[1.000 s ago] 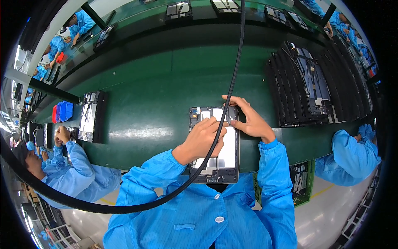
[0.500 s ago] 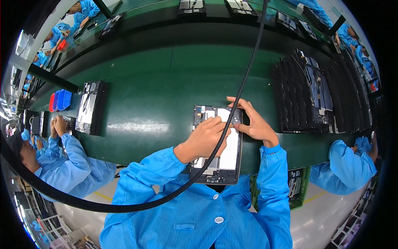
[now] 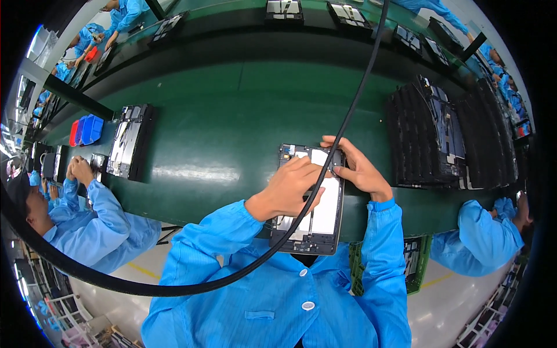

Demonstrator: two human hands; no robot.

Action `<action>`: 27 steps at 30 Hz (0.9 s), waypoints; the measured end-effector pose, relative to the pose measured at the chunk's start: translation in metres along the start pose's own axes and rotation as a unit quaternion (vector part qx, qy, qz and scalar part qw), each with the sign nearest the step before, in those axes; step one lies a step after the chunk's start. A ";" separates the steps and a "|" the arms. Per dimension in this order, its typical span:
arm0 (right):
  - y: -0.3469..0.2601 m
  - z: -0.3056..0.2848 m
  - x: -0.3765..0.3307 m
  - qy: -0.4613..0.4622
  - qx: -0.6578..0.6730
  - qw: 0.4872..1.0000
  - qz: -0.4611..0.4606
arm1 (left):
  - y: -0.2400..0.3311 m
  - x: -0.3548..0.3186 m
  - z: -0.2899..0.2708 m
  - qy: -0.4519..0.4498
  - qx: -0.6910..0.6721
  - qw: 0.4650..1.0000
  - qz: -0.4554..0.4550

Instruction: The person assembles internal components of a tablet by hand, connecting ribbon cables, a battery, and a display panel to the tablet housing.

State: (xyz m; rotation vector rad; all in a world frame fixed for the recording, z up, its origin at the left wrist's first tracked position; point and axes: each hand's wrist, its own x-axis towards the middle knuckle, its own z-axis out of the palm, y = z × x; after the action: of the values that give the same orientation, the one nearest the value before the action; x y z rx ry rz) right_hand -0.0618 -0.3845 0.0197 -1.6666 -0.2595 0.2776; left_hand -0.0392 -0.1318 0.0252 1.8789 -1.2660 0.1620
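An opened tablet [image 3: 326,214], its white battery and dark circuit parts showing, lies at the near edge of the green table in front of me. My right hand [image 3: 366,174] grips its upper right corner, fingers over the far edge and thumb on the inner face. Over the upper middle of the tablet is my left hand [image 3: 288,190], most fingers curled in and the index finger pointing at the parts beside my right thumb. Whatever the left fingers hold, if anything, is hidden. A black cable [image 3: 174,289] crosses the view in front of the left hand.
Tall stacks of opened tablets [image 3: 412,139] stand on the right, a smaller stack [image 3: 125,145] on the left beside blue [image 3: 91,130] and red bins [image 3: 74,133]. A green crate [image 3: 425,261] sits below the table edge. Co-workers sit on both sides; more tablets [image 3: 284,8] line the raised far surface.
The view has shifted slightly. My left index finger now reaches out straighter toward the right thumb. My right hand keeps its grip on the tablet's corner.
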 end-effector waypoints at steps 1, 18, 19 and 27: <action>0.002 -0.001 0.001 0.012 0.041 0.999 -0.007 | 0.002 -0.002 -0.005 0.029 -0.024 0.999 -0.009; -0.042 0.106 0.002 -0.070 -0.376 0.908 -0.171 | -0.005 -0.110 -0.066 0.009 0.093 0.991 0.098; -0.048 0.107 0.001 -0.075 -0.395 0.899 -0.172 | -0.005 -0.109 -0.065 0.011 0.085 0.989 0.121; -0.032 0.118 0.000 -0.019 -0.466 0.858 -0.216 | -0.021 -0.103 -0.061 -0.020 0.094 0.967 0.235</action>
State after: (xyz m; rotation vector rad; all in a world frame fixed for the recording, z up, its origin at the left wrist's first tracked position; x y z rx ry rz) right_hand -0.1013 -0.2700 0.0385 -2.4837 -0.8919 -0.2061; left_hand -0.0519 -0.0138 -0.0018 1.7100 -1.7621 0.5122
